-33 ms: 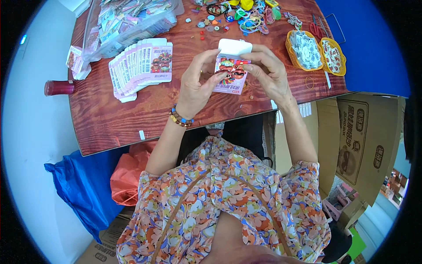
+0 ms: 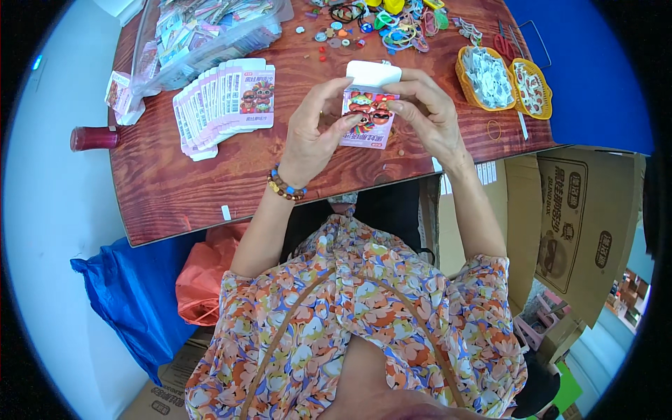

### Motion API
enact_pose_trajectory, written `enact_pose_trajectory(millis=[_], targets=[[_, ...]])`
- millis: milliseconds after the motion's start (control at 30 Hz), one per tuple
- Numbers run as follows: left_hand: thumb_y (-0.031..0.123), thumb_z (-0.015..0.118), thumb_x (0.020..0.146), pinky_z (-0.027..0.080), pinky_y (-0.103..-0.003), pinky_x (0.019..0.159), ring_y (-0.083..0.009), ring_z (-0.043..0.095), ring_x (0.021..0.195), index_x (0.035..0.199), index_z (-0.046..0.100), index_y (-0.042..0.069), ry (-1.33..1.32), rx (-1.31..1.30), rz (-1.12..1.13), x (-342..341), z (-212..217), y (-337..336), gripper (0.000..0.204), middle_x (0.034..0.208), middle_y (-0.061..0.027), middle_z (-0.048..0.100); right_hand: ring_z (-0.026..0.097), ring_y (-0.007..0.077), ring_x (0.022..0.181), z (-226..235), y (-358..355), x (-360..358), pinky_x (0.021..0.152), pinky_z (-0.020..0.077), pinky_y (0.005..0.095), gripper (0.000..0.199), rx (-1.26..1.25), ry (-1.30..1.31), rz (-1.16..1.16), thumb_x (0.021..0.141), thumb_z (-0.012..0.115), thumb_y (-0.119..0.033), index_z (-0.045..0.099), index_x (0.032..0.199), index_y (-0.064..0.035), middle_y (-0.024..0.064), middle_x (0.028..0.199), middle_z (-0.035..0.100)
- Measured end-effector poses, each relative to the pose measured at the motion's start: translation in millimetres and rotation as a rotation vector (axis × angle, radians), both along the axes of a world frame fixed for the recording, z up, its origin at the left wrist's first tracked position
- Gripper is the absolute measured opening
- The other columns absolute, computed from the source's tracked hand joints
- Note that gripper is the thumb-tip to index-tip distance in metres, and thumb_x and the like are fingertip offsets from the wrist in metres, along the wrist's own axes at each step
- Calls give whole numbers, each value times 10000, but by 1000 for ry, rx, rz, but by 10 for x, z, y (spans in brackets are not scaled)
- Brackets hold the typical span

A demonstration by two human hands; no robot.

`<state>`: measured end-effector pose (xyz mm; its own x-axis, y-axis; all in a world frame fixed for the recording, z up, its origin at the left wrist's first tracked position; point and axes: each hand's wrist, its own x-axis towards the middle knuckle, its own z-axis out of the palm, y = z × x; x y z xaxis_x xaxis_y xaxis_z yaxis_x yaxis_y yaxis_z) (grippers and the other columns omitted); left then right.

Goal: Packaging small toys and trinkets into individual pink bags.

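Observation:
Between both hands, above the wooden table, is a small flat pink-and-purple card box (image 2: 368, 134) printed with cartoon figures, its white top flap (image 2: 374, 72) raised. My left hand (image 2: 314, 129) grips its left side, the thumb lying across the printed front. On the other side, my right hand (image 2: 428, 119) has its thumb on the front near the upper right edge and its fingers behind the flap. Whatever may be inside the box cannot be seen. To the left of my hands lies a fanned stack of similar flat boxes (image 2: 222, 101).
A clear plastic bin (image 2: 203, 66) full of small packets stands at the far left, near a dark red jar (image 2: 95, 138). Colourful trinkets (image 2: 406, 31) lie at the back. Two yellow baskets (image 2: 464, 82) of small pieces and red scissors (image 2: 502, 46) sit at the right.

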<state>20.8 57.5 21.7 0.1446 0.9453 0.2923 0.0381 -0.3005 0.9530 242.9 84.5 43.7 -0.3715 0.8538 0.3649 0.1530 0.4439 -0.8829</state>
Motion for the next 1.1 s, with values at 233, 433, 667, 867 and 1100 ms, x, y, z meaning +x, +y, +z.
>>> enact_pose_trajectory(millis=[233,433,667,867,1100], targets=[[-1,679,898,567,-265,800,-122,666,970,1246,562,29,-149,-247,-193,-113,36,-68,368,1130,-73,645,627,176,1029,188,-92,-63,869,500,273,204,30,-149,43,930,659,-64,668,1129,-19,99,1164,628],[-15,689,876,567,-264,801,-139,664,994,1223,598,27,-62,-197,-126,-77,152,-132,361,1110,-74,652,613,123,1001,240,-141,-77,847,504,267,186,-270,44,65,969,622,-88,649,1140,-19,64,1161,649],[7,718,857,565,-288,799,-152,662,1001,1215,628,36,-16,-193,-117,-101,154,-184,371,1110,-92,654,627,62,872,257,-66,-49,760,521,239,209,-407,59,121,968,639,-120,675,1132,4,21,989,696],[19,715,857,554,-294,792,-162,684,918,1268,536,48,-55,-189,-158,-76,221,-203,449,1063,-95,694,663,85,937,364,-97,-2,820,535,241,250,-487,-53,134,941,654,-71,699,1180,-10,51,1023,735],[8,725,838,547,-310,771,-171,691,893,1304,470,65,24,-162,-146,-83,174,-197,534,1036,-105,701,660,71,902,355,-157,-16,788,536,236,246,-348,-181,55,934,659,-60,709,1173,-29,45,999,748]])
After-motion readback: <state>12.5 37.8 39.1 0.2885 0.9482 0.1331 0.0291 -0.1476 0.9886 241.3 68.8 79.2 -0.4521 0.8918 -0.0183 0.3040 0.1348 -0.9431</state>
